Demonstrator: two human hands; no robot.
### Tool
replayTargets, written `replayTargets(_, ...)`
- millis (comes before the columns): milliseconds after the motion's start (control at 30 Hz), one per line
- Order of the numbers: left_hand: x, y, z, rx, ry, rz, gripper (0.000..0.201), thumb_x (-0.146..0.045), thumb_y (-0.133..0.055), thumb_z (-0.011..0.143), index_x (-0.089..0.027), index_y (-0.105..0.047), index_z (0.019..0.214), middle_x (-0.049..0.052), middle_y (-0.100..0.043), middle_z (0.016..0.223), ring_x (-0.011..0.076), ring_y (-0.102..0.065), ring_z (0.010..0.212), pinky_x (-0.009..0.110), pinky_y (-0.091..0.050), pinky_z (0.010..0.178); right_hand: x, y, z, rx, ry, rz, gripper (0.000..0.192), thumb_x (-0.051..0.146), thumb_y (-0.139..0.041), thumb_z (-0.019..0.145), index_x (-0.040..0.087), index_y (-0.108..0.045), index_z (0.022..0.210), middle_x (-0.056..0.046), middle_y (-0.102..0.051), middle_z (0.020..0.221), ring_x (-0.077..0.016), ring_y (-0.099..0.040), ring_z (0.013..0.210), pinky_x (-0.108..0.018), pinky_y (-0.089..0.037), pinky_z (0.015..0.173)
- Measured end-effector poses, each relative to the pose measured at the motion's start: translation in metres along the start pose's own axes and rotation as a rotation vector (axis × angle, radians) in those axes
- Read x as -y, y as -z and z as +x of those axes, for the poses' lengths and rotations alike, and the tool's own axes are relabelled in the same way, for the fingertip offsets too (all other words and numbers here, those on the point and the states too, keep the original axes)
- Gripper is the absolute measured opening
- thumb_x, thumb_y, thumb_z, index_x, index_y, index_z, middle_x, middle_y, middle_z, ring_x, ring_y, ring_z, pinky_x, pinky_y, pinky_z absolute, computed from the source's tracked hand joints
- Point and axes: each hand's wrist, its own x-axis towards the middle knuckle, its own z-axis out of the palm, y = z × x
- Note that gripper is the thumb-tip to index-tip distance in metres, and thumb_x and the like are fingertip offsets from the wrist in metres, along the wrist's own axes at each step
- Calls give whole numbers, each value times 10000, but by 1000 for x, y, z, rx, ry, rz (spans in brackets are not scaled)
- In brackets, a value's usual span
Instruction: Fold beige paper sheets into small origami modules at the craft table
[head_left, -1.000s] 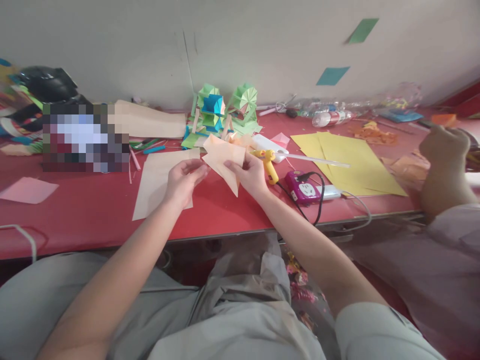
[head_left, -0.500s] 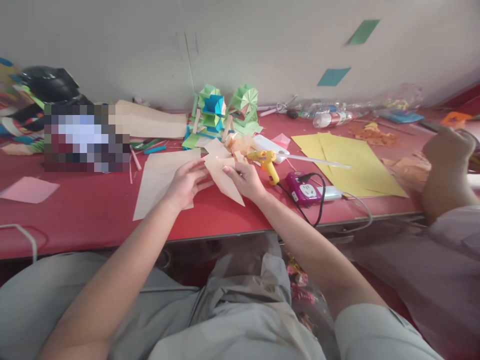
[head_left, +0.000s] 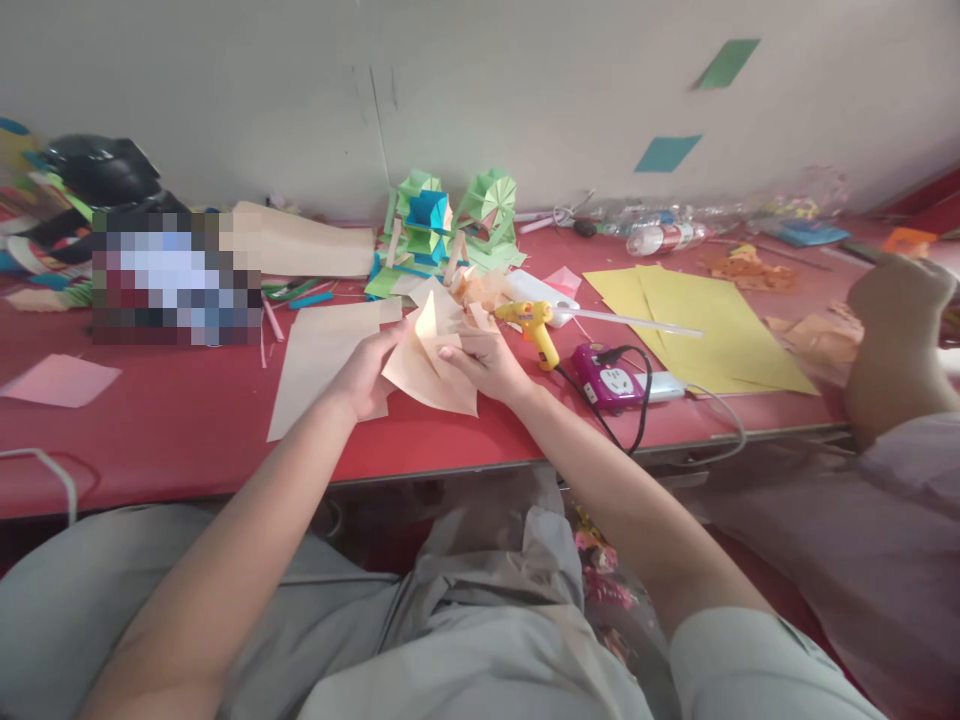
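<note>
Between my hands is a folded piece of cream paper, held above the front of the red table, with a raised flap catching the light. My left hand grips its left side, the fingertips partly hidden behind the paper. My right hand pinches the right side, thumb on top. Under my left hand lies a larger cream sheet, flat on the table. Just right of my right hand rests a yellow glue gun with a clear glue stick sticking out of its back.
A purple power strip with black and white cords sits near the front edge. Yellow sheets lie to the right. Green and blue folded paper models stand at the back. At far right is another person's hand.
The cream paper has turned and opened out, with a flap now standing up. My left fingers, spread out before, have moved behind its left edge. My right hand keeps its hold.
</note>
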Motion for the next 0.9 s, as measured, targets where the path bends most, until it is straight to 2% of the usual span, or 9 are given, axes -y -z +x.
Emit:
replayTargets(100,0,3,0,38,-41,34,349,-246,-749,668,-134,-737,999,92,-760,918,269,-709,887,295,-529,686,1,0,0,-32,-40,26,607,633,-486,955,207,-313,558,23,-350,582,-102,-372,576,-281,-328,578)
replayTargets(200,0,5,0,22,-65,64,407,-140,-710,597,-136,-735,1004,77,-759,885,264,-714,841,308,-528,681,1,0,-1,-110,-173,52,643,717,-488,907,212,-281,565,41,-289,568,-83,-296,535,-268,-258,509)
replayTargets(333,-4,11,1,-61,-128,190,382,-131,-769,578,-142,-724,957,71,-753,832,270,-721,809,362,-549,731,-1,2,2,-311,-330,71,698,800,-485,841,222,-220,552,55,-200,538,-74,-215,500,-263,-187,461)
replayTargets(467,-9,17,0,-23,-185,259,454,-157,-821,607,-150,-700,1045,68,-757,849,273,-732,851,433,-558,860,-2,8,5,-475,-496,145,699,806,-546,795,230,-248,536,54,-254,508,-72,-258,474,-259,-203,433)
replayTargets(567,-11,17,-1,12,-237,241,512,-166,-825,639,-166,-678,1129,67,-764,903,277,-736,893,473,-553,924,1,11,4,-420,-526,334,602,744,-608,809,211,-440,584,26,-442,548,-96,-442,514,-254,-361,479)
replayTargets(667,-13,17,-2,29,-269,208,499,-159,-814,651,-165,-672,1129,72,-767,946,278,-737,917,476,-555,942,4,11,2,-251,-518,565,463,644,-741,760,204,-662,878,-38,-686,807,-184,-660,757,-324,-540,695)
replayTargets(733,-15,18,-3,26,-276,189,508,-146,-813,638,-167,-670,1125,79,-768,973,288,-736,941,471,-566,924,3,10,1,-194,-546,657,491,590,-811,701,207,-691,984,-69,-736,940,-239,-700,897,-390,-570,820)
replayTargets(900,-15,20,-3,76,-289,160,442,-150,-807,620,-178,-710,1050,90,-765,1051,308,-713,1040,434,-577,894,-3,8,1,-240,-613,752,438,494,-876,621,217,-712,918,-59,-769,936,-269,-717,936,-444,-575,914)
